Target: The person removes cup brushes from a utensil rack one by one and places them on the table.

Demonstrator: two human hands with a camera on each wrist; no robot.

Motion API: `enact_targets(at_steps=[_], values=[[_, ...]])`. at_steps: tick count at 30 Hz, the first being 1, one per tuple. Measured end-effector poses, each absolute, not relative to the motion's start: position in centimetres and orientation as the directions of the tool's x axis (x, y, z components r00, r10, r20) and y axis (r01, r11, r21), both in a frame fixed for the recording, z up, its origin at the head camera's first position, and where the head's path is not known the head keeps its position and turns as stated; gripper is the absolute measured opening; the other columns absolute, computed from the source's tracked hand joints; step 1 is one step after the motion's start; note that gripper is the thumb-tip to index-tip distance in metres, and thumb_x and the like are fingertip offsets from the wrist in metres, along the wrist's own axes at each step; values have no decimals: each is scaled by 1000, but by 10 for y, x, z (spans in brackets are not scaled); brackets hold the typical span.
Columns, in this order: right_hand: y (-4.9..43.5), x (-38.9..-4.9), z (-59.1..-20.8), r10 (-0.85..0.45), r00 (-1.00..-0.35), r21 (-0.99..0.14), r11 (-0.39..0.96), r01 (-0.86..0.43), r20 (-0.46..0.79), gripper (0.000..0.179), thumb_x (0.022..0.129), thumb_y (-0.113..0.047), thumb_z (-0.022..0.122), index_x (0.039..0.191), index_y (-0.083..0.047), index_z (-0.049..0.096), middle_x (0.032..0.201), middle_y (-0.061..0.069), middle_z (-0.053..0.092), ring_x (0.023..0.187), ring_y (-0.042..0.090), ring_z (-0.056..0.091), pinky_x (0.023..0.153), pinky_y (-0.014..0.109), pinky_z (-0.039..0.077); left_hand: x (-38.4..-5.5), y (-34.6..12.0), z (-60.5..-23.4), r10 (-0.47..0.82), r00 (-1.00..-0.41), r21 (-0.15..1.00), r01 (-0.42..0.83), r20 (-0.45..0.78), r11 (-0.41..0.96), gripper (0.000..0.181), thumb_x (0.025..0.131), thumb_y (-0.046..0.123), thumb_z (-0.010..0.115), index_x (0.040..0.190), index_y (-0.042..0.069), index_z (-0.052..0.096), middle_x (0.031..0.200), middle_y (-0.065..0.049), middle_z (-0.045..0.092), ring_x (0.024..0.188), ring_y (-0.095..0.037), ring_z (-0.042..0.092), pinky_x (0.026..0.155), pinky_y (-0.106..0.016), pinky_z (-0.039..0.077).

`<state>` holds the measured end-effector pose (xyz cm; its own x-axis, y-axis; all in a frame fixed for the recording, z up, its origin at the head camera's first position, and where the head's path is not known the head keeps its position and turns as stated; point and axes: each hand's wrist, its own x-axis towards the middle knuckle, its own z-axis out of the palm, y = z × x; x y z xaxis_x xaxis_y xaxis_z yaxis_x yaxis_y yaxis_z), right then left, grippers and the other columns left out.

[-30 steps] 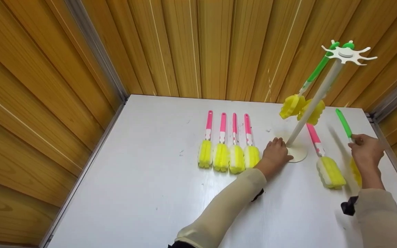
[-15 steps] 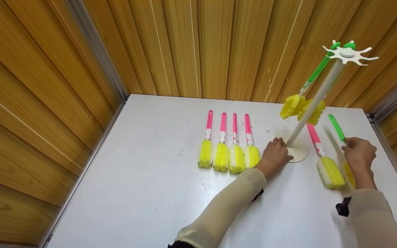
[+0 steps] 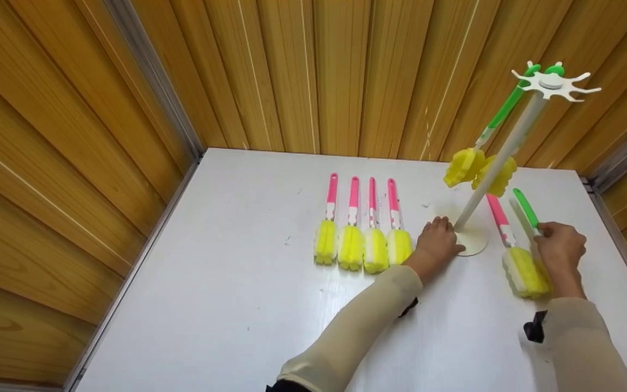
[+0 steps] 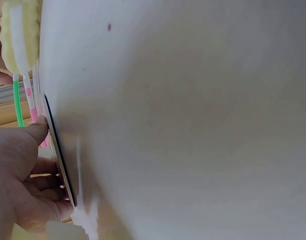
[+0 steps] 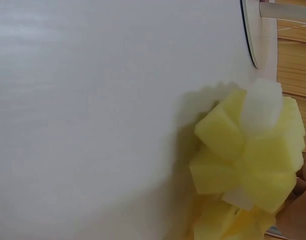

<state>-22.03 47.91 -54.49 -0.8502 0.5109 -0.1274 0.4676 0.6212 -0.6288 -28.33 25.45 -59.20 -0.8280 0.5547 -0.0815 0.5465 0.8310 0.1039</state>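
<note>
In the head view my right hand (image 3: 561, 247) pinches a green-handled sponge brush (image 3: 526, 208) near the lower end of its handle; the hand and a neighbouring brush hide its sponge. That neighbour is a pink-handled sponge brush (image 3: 526, 272) lying close on its left. The right wrist view shows a yellow and white sponge head (image 5: 248, 150) beside the hand. My left hand (image 3: 436, 242) rests on the round base (image 3: 471, 245) of a white stand (image 3: 496, 163). In the left wrist view its thumb and fingers spread over the base's edge.
Two green-handled brushes (image 3: 501, 117) hang from the stand's hooked top (image 3: 553, 83). Several pink-handled brushes (image 3: 351, 239) lie side by side left of the stand. Wood-patterned panels (image 3: 335, 76) rise behind the white table (image 3: 210, 272).
My right hand has moved left with the green-handled sponge brush, bringing it close against the pink-handled one. My left hand has stayed on the base.
</note>
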Motion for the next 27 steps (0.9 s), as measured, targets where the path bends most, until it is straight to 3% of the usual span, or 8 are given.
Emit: enact_targets(at_steps=[5, 12, 21, 27], values=[[478, -221, -546, 506, -849, -638, 605, 477, -154, 46, 106, -10, 48, 147, 9, 43, 145, 36, 45, 130, 48, 45, 110, 62, 38, -283, 254, -591, 551, -830, 112, 541, -89, 834, 69, 98, 60, 54, 152, 17, 48, 154, 6, 43, 145, -11, 37, 119, -28, 29], [474, -222, -553, 500, -862, -632, 642, 434, -85, 44, 102, -10, 54, 142, 10, 50, 137, 37, 52, 122, 47, 51, 102, 59, 43, -283, 256, -593, 552, -830, 99, 544, -81, 833, 70, 97, 60, 55, 151, 17, 48, 153, 6, 44, 143, -11, 39, 119, -28, 31], [468, -227, -554, 516, -845, -614, 624, 483, -140, 46, 100, -9, 55, 141, 11, 51, 139, 36, 51, 123, 49, 50, 102, 59, 43, -281, 255, -591, 556, -829, 19, 556, -55, 831, 70, 98, 62, 53, 150, 14, 51, 152, 5, 46, 142, -11, 41, 117, -27, 35], [465, -232, -554, 542, -816, -599, 591, 540, -201, 47, 100, -9, 54, 143, 10, 50, 142, 35, 49, 119, 45, 50, 101, 55, 45, -281, 254, -590, 557, -828, 49, 554, -74, 831, 70, 98, 61, 52, 151, 15, 49, 154, 5, 44, 144, -12, 39, 118, -28, 32]])
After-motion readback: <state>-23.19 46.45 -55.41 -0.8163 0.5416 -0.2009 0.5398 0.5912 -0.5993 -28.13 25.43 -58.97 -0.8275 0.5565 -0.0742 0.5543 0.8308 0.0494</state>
